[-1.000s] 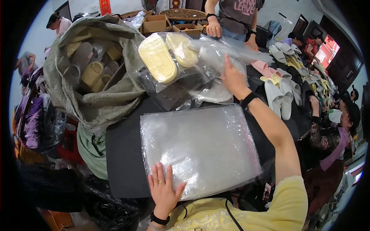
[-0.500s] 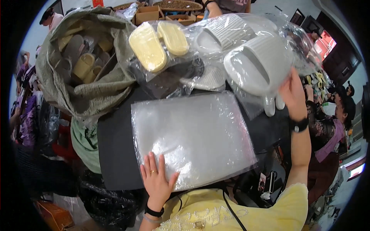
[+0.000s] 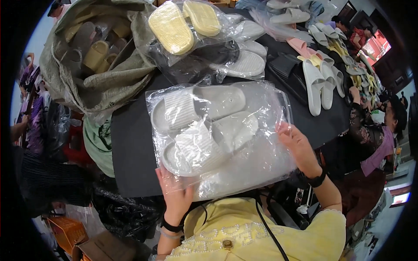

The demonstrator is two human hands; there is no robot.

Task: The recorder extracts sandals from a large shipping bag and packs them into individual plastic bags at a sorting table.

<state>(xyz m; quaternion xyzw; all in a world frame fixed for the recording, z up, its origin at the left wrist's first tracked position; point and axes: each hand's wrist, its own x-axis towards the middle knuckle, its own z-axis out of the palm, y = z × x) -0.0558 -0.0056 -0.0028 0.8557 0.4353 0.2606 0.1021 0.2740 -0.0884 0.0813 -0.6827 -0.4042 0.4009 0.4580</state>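
Note:
A pair of pale grey ridged slippers (image 3: 191, 148) lies in a clear plastic bag (image 3: 270, 102), toes toward the left. The bag rests over a stack of flat clear plastic bags (image 3: 244, 180) on the black table (image 3: 130, 152). My right hand (image 3: 300, 150) is closed on the bag's right edge, fingers bent round the film. At the lower left corner, my left hand (image 3: 176, 195) has its fingers stretched and apart, partly covered by the clear film near a slipper toe.
An open woven sack (image 3: 126, 93) of bagged slippers stands at the left. Bagged yellow slippers (image 3: 172, 28) and grey slippers (image 3: 246, 63) lie at the back. Loose white slippers (image 3: 313, 87) and black slippers (image 3: 287, 71) sit at the right, near another person (image 3: 383, 117).
My right hand has brought the bagged grey slippers from the back right onto the stack of flat bags. My left hand stays near the stack's lower left, its fingers now partly under film.

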